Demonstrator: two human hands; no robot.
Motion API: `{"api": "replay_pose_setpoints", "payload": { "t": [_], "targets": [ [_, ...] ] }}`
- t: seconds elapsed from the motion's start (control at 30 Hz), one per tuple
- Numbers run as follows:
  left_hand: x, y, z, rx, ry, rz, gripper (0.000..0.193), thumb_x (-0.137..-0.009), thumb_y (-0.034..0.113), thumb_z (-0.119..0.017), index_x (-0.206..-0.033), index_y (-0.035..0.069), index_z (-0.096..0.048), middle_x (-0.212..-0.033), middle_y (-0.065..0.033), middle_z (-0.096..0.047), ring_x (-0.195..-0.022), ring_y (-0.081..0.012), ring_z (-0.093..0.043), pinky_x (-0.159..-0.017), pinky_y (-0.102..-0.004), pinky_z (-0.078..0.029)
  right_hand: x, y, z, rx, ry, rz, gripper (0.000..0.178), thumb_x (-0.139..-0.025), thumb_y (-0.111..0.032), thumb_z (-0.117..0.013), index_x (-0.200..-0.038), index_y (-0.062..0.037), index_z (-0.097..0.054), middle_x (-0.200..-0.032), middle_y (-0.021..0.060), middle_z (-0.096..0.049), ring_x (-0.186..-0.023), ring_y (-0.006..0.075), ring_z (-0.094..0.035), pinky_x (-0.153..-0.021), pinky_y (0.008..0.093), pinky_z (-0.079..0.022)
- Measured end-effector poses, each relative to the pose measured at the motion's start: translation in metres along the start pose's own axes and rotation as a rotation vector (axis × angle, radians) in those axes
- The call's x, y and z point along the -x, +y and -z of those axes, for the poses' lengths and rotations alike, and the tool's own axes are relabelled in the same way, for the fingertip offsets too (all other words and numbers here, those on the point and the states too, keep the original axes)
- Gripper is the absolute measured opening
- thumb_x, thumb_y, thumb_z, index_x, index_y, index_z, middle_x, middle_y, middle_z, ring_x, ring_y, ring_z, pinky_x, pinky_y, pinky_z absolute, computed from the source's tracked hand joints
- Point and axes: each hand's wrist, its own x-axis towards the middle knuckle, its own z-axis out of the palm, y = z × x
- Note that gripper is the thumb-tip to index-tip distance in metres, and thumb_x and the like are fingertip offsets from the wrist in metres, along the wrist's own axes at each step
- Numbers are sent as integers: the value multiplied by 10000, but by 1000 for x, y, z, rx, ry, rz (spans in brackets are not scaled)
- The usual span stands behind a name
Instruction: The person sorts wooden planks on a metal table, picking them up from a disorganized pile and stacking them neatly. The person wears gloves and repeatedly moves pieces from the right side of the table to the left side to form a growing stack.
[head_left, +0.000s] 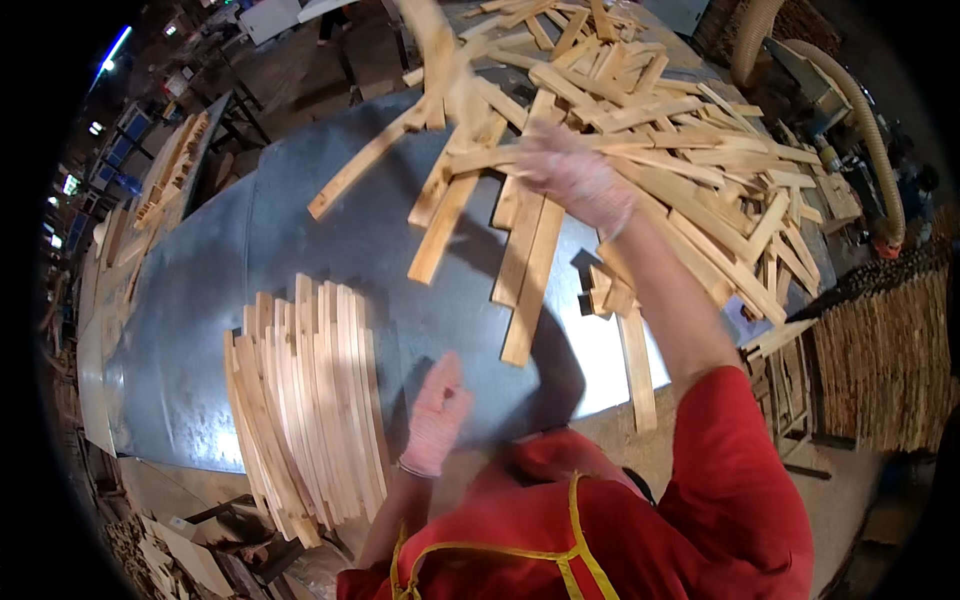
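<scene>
My left hand, in a pale pinkish glove, is held near the table's front edge, fingers stretched out and nothing in them. To its left lies a bundle of light wooden strips, set side by side and jutting over the edge. My right hand, gloved alike, reaches forward to the near side of a heap of loose wooden strips. Motion smears its fingers, so their grip is unclear; one strip points left from them. Ahead and left of that hand, another wooden strip is blurred by movement.
The strips rest on a grey metal-topped table. Several reach toward me, one strip past the front edge. Stacked wood stands on the right, below a ribbed hose. A side bench with more wood is at left.
</scene>
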Motion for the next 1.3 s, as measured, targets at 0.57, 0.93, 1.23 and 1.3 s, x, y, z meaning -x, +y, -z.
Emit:
{"api": "replay_pose_setpoints", "payload": {
  "t": [0.57, 0.93, 1.23, 1.3],
  "targets": [
    [-68, -15, -155, -477, -331, 40, 656, -924, 185, -770, -1503, 15, -513, -1446, -157, -566, -1265, -266, -607, -1081, -361, -495, -12, -27, 167, 939, 192, -416, 651, -873, -308, -717, -1438, -19, -568, -1226, 199, -706, -1153, 297, -669, -968, 416, -509],
    [-53, -5, -142, -414, -287, 236, 621, -960, 364, -698, -1464, 31, -550, -1480, -244, -557, -1350, -409, -550, -1136, -438, -439, -41, 112, 177, 1210, 67, -126, 753, -841, -381, -774, -1468, -61, -510, -1343, 242, -642, -1266, 399, -607, -1123, 461, -452],
    [-35, -12, -117, -576, -198, 111, 677, -904, 336, -766, -1490, 92, -531, -1469, -218, -578, -1304, -349, -614, -1057, -406, -515, 12, 103, 54, 1160, -165, -478, 747, -823, -139, -648, -1536, -72, -435, -1132, 300, -706, -1125, 452, -680, -1036, 488, -506],
    [-22, -26, -112, -426, -62, 117, 696, -895, 305, -776, -1503, 94, -512, -1448, -214, -589, -1289, -331, -621, -1051, -400, -514, 67, 87, 6, 790, -123, -552, 760, -800, -150, -685, -1517, -59, -448, -1157, 335, -695, -1123, 455, -683, -960, 507, -543]
  ]
}}
